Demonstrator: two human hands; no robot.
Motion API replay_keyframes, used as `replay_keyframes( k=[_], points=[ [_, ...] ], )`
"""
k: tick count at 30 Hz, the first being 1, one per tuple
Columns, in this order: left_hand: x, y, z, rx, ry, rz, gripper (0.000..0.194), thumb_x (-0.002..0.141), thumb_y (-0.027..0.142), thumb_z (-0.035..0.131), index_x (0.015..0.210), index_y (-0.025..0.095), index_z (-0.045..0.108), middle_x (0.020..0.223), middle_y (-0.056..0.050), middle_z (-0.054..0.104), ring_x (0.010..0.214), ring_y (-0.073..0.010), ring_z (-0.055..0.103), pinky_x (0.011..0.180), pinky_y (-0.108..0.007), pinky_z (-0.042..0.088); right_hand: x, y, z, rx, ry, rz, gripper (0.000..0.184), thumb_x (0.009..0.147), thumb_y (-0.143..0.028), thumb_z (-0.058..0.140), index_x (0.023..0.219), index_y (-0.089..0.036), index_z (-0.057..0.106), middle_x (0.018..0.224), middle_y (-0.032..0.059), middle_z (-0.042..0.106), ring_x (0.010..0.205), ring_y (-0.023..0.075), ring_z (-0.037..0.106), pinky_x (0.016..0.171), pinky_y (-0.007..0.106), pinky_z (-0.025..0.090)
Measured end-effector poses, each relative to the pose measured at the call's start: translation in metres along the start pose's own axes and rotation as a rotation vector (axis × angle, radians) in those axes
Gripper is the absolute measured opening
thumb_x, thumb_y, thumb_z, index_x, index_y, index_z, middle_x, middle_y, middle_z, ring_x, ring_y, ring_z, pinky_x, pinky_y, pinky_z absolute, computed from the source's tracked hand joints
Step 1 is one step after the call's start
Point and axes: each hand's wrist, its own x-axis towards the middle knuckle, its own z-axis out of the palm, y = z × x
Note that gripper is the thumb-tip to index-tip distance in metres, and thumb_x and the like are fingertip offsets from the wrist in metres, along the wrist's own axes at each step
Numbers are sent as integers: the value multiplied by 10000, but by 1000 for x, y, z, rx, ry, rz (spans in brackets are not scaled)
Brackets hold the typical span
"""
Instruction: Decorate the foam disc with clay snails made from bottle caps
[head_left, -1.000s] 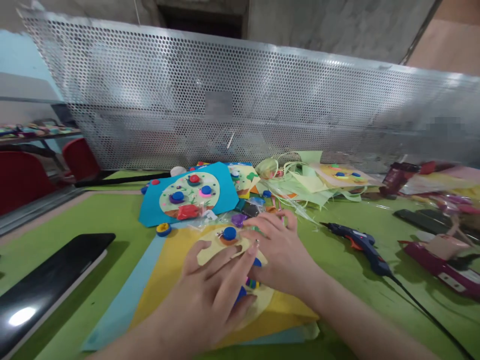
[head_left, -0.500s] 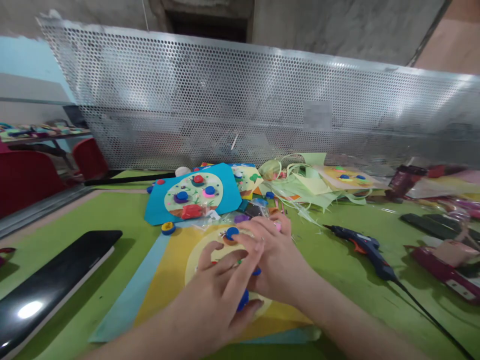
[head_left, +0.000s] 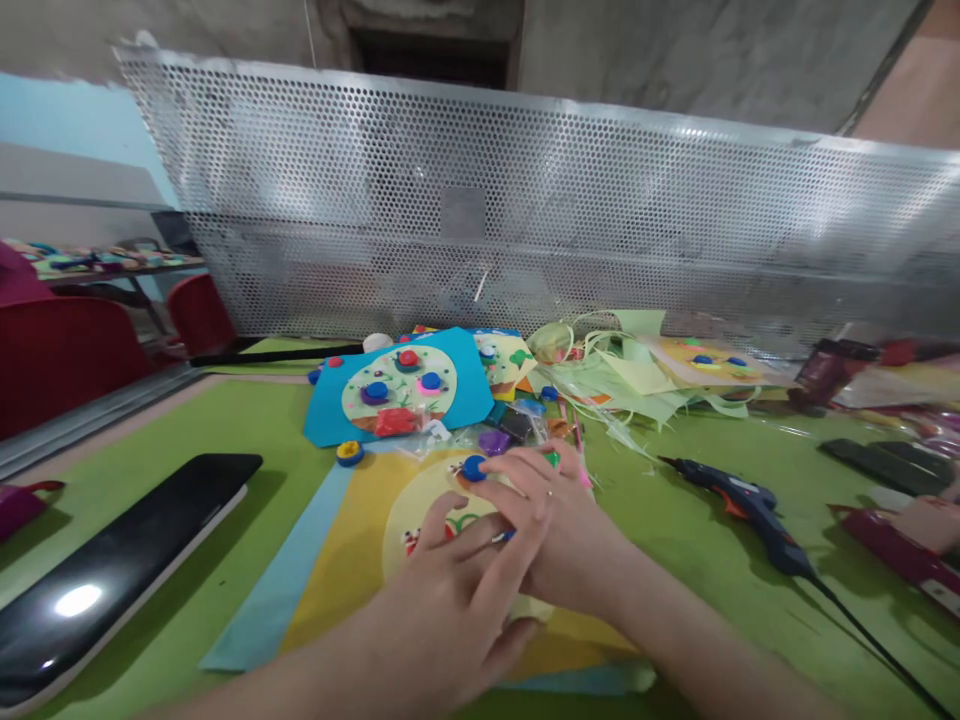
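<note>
Both of my hands are over a yellow card (head_left: 341,535) with a pale round patch (head_left: 409,500) on it. My left hand (head_left: 469,580) has its fingers stretched and apart, the thumb away from them, and one fingertip touches my right hand. My right hand (head_left: 559,525) is bent over the right part of the patch with its fingers drawn together; what they hold, if anything, is hidden. A bit of green (head_left: 553,459) shows between its fingers. Beside the fingertips sits a blue cap-like piece (head_left: 474,468). Small red and white bits (head_left: 410,541) are partly covered by my left hand.
A blue card (head_left: 322,410) with clay decorations lies behind, near a yellow-and-blue cap (head_left: 349,454) and purple clay (head_left: 493,442). At right is a glue gun (head_left: 750,500) with its cord. A black, glossy case (head_left: 127,570) lies left. Paper strips (head_left: 637,375) lie behind, before a perforated metal panel (head_left: 420,200).
The view has shifted slightly, so everything sits a little further right. The blue piece seen under my left hand is now hidden. Green now shows between my right fingers.
</note>
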Motion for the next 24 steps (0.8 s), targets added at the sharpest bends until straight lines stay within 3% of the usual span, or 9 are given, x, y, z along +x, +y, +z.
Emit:
replay_keyframes(
  k=[5, 11, 16, 21, 24],
  points=[
    [2, -4, -6, -34, 61, -62, 505, 912, 243, 376, 1370, 94, 224, 951, -73, 717, 937, -200, 646, 953, -454, 359, -2, 10, -4, -39, 52, 34, 331, 759, -417, 608, 1038, -240, 617, 1174, 68, 609, 1099, 267, 500, 959, 530, 214],
    [-1, 3, 3, 7, -53, -36, 577, 868, 229, 461, 1370, 96, 210, 819, -26, 731, 849, -223, 664, 899, -449, 401, 4, 0, 1, -64, -107, -76, 287, 787, -338, 564, 1034, -202, 618, 1180, 89, 604, 1085, 249, 506, 965, 489, 252],
    [0, -6, -4, 11, -24, -113, 582, 903, 230, 382, 1410, 128, 117, 994, -68, 714, 957, -201, 648, 963, -443, 348, -1, 16, -4, -88, -9, -37, 257, 810, -354, 579, 1011, -205, 636, 1127, 90, 618, 1085, 255, 502, 959, 476, 262],
    [2, -7, -8, -9, -97, -152, 744, 878, 232, 452, 1432, 186, -43, 984, -34, 720, 1044, -239, 612, 959, -488, 349, 4, 11, -2, -37, 3, -60, 209, 764, -338, 646, 895, -178, 676, 1084, 112, 641, 1030, 286, 530, 904, 479, 314],
    [1, -6, -9, -129, -152, -209, 795, 865, 235, 478, 1430, 261, -81, 1057, -29, 700, 1080, -248, 593, 987, -526, 325, 5, 8, -1, 53, 16, -39, 181, 709, -332, 703, 816, -188, 686, 1017, 90, 662, 978, 275, 554, 868, 456, 348]
  ],
)
